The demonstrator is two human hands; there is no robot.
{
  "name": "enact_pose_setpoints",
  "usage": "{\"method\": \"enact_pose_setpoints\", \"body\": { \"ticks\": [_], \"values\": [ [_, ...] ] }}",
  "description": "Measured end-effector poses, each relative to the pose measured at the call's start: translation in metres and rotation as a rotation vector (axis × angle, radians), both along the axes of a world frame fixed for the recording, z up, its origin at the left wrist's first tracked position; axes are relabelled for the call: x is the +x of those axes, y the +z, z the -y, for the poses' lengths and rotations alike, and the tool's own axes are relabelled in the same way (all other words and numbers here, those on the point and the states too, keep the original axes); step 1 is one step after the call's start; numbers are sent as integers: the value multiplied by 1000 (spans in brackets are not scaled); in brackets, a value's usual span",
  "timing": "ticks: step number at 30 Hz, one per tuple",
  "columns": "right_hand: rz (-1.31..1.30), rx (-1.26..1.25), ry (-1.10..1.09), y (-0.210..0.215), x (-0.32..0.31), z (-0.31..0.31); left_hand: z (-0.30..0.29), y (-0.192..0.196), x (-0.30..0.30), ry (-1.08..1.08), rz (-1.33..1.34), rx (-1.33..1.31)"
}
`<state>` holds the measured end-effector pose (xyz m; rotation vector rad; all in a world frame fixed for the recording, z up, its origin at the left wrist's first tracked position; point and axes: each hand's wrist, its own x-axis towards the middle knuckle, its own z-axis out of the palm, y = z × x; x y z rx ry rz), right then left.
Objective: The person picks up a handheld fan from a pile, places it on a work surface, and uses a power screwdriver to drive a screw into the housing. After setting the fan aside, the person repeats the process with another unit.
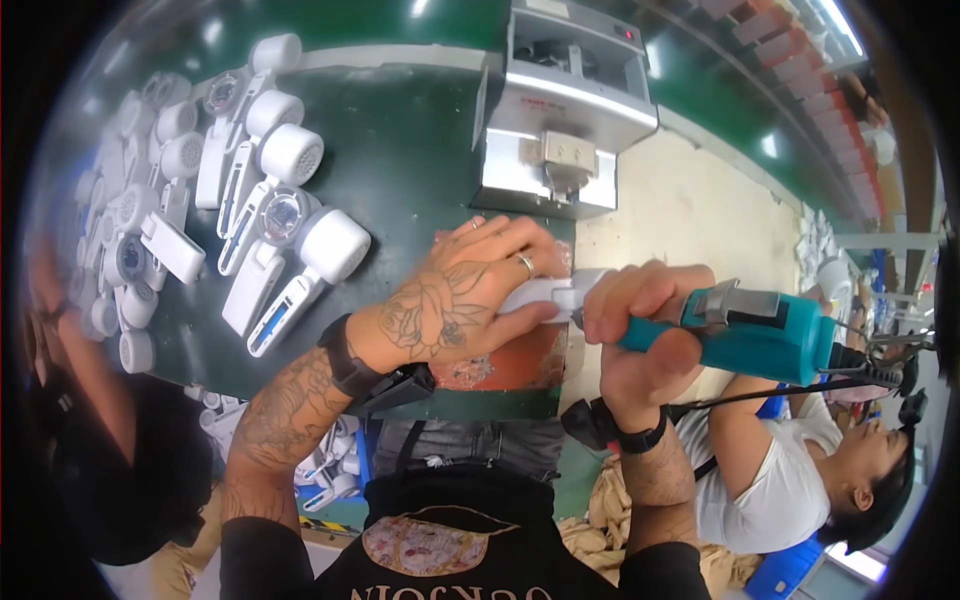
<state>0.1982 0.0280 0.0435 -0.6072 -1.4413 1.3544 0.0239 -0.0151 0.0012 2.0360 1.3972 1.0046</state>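
Observation:
My left hand [478,290] is closed over a white plastic handheld device [548,295], pressing it down above a worn reddish-brown pad [515,368]. Part of the device is hidden under the palm and fingers. My right hand [645,318] wraps round a teal electric screwdriver [775,345], which lies nearly level with its front end at the device. The fingers cover most of that front end, so the contact with the device cannot be made out. A cable leaves the screwdriver's rear at the right.
Many white round-headed devices [292,155] lie on the green table [400,130] at the left. A grey metal machine [550,115] stands at the far side. One person [770,470] sits close on the right, and another person's arm [90,370] shows at the left.

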Motion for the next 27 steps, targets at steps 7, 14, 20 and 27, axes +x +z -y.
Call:
{"method": "enact_pose_setpoints", "body": {
  "ticks": [7,14,20,27],
  "values": [
    [-31,0,0,-2,3,0,1,3,0,-34,-50,-22],
    [-268,59,-216,10,25,-13,14,5,13,-74,-267,107],
    [-460,265,-522,36,31,-79,42,3,24,64,-262,139],
    [-78,197,-708,-67,65,-125,89,13,-1,353,-54,-95]
  ]
}}
